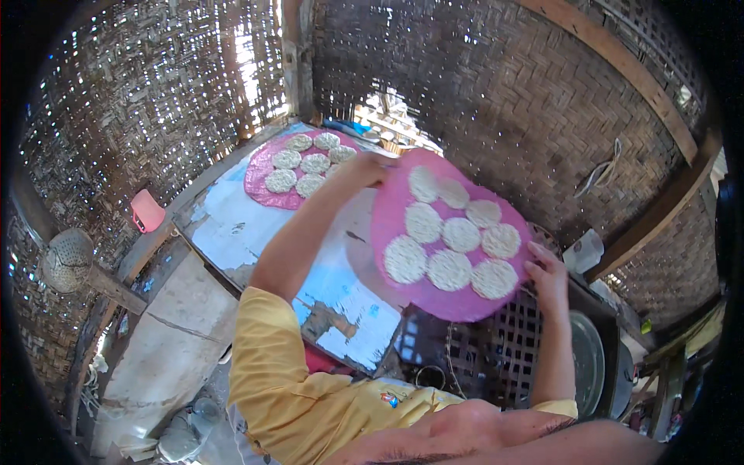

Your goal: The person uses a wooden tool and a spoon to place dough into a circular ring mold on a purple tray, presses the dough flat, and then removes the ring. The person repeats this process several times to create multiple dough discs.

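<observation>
Both my hands hold up a round pink sheet (390,232), which bears several lumpy, whitish flat discs (461,235). My left hand (377,169) grips its upper left edge, next to the wall. On the right edge, my right hand (549,279) pinches the sheet between thumb and fingers. The sheet hangs tilted over the right side of a table (240,217) with a worn white and blue top. At the table's far end lies a second pink sheet (260,182) with similar discs (315,163), partly hidden by my left forearm.
Woven bamboo walls (480,85) close in the far and left sides. Below the raised sheet stands a dark lattice crate (504,360), with a greenish basin (587,364) to its right. A perforated metal scoop (68,260) and a pink plastic holder (147,211) are at the left.
</observation>
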### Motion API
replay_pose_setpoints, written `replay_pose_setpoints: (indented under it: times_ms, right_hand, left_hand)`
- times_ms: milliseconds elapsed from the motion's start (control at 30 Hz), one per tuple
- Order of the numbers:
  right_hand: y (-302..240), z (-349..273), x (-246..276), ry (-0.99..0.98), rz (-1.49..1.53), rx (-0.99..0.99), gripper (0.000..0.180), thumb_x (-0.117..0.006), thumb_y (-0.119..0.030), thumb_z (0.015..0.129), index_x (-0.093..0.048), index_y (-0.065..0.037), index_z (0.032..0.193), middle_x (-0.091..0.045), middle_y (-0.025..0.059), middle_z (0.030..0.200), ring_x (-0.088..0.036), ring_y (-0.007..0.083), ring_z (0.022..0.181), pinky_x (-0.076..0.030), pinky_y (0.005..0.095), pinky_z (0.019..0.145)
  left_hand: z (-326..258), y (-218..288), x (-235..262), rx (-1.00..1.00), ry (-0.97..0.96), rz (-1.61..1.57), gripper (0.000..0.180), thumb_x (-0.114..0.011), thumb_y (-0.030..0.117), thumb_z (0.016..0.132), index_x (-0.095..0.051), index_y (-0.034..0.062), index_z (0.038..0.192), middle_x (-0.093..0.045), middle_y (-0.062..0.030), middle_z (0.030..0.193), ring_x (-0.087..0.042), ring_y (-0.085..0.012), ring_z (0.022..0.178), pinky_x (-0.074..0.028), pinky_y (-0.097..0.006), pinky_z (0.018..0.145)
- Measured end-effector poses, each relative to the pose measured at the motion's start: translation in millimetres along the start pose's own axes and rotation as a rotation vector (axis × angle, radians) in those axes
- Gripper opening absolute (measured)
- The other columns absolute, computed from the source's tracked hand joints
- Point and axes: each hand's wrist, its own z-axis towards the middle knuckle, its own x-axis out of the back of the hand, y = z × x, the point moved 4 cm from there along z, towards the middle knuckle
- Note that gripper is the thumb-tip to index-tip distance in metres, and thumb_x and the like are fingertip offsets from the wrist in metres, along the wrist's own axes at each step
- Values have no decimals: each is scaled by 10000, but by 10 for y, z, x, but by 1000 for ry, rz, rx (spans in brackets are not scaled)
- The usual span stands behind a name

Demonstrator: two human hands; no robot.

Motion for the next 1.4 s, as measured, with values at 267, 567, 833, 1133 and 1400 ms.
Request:
replay_pose_setpoints:
  times_ms: [267, 567, 833, 1133, 1400]
  right_hand:
    - [491, 1220, -1423, -80, 141, -83, 397, -547, 71, 681, -560, 41, 1076, -598, 66, 915, -551, 114, 661, -469, 235, 570]
    - [1013, 1357, -1588, -272, -304, 8, 441, -621, -101, 668, -561, -38, 1101, -562, 142, 968, -582, 214, 744, -460, 309, 693]
    - [125, 186, -431, -394, -180, 39, 431, -576, -123, 752, -515, -48, 1172, -417, 103, 1227, -530, 137, 774, -443, 272, 723]
    - [198, -713, 553, -274, -135, -73, 394, -523, -73, 812, -491, -53, 1204, -433, 75, 1209, -445, 98, 694, -409, 243, 641]
    - [304, -1344, 928, -263, -125, -109, 400, -534, -52, 803, -482, -25, 1199, -457, 54, 1182, -450, 89, 711, -411, 231, 627]
  left_hand:
    - [470, -663, 898, 94, 276, 343, 397, -483, 14, 667, -607, 42, 1043, -621, -112, 828, -550, -159, 659, -445, -268, 599]
    - [-404, -970, 1315, -26, 531, 378, 393, -641, 217, 728, -565, 109, 1098, -612, -133, 973, -591, -233, 864, -454, -339, 774]
    - [-3414, -1018, 1125, 64, 1609, -49, 334, -550, 229, 821, -549, 7, 1069, -604, -70, 854, -539, -96, 752, -429, -218, 690]
    - [-4260, -2716, -1001, 1344, 1464, 373, 471, -614, 461, 708, -564, 136, 1046, -523, -153, 1069, -474, -340, 1034, -370, -458, 857]
    - [-3541, -1886, -1171, 1255, 1170, 509, 420, -650, 449, 679, -586, 162, 979, -522, -71, 1047, -461, -272, 1002, -363, -426, 819]
